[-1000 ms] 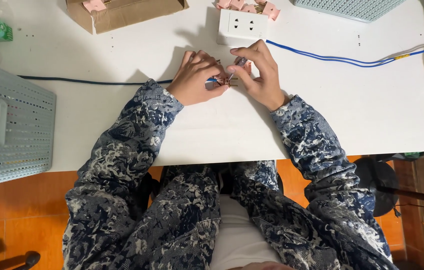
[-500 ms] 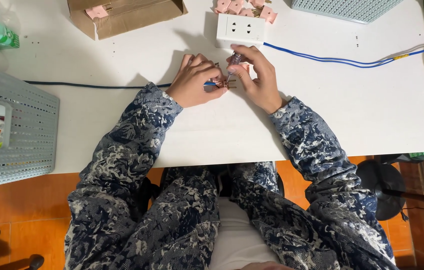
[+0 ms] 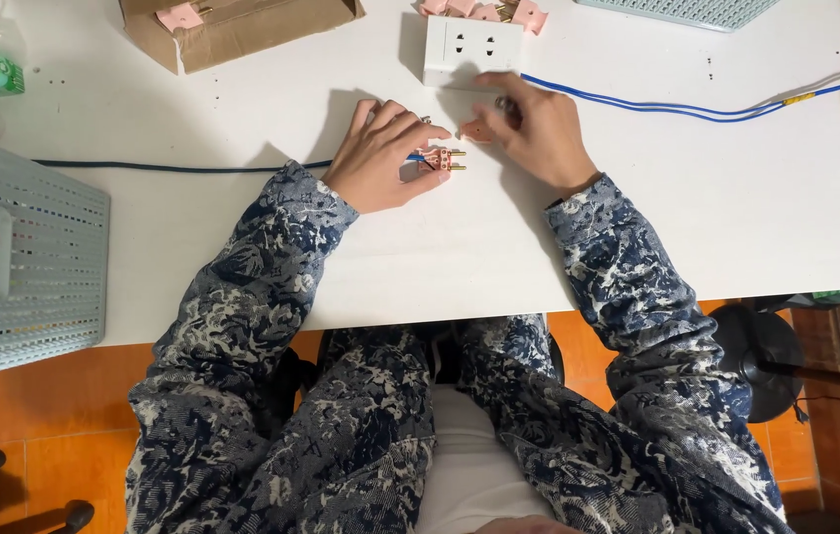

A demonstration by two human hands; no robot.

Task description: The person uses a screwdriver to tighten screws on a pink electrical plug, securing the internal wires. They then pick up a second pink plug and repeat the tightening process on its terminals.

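Your left hand (image 3: 380, 158) lies on the surface (image 3: 737, 218) at upper centre, fingers pinched on the pink plug (image 3: 440, 159), its brass pins pointing right. Your right hand (image 3: 531, 127) has come off the plug since half a second ago and now sits just to its upper right, fingertips closed on a small pink piece (image 3: 475, 130). The socket (image 3: 472, 51) stands just above both hands. The blue cable (image 3: 677, 103) runs off from behind the right hand toward the upper right.
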